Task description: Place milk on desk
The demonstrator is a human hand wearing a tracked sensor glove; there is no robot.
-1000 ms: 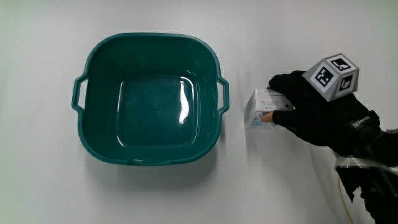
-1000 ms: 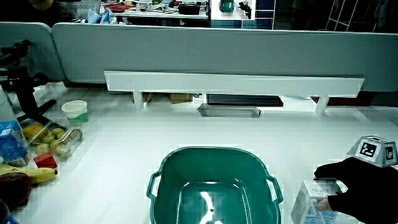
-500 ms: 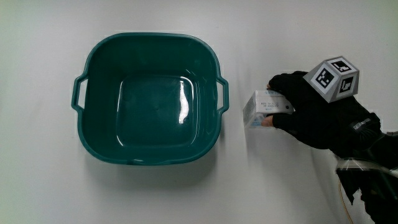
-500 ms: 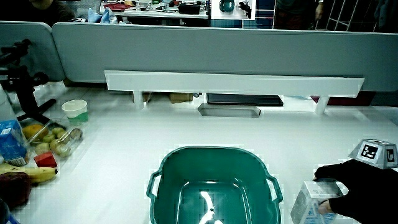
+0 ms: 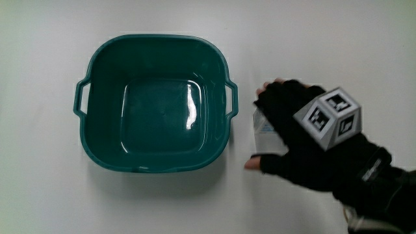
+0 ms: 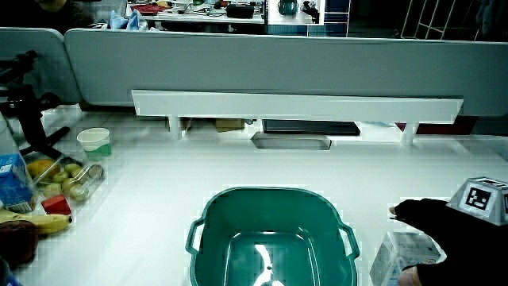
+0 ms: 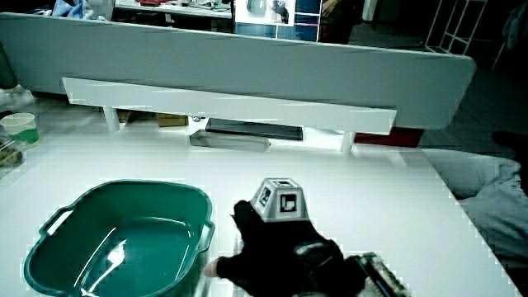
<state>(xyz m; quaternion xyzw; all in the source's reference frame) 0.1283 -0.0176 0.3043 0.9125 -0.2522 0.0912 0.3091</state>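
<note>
The milk carton is set on the counter just beside the green tub, covered from above by the hand, whose fingers are spread and relaxed, seemingly releasing it.

Small pale milk carton stands on the table, beside the basin.

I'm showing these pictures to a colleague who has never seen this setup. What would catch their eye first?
First the big teal basin, empty, in the middle of the white table. Next the black-gloved hand beside the basin, with a patterned cube on its back, spread over a small milk carton standing on the table. In a side view, fruit and a green cup sit at the table's edge.
</note>
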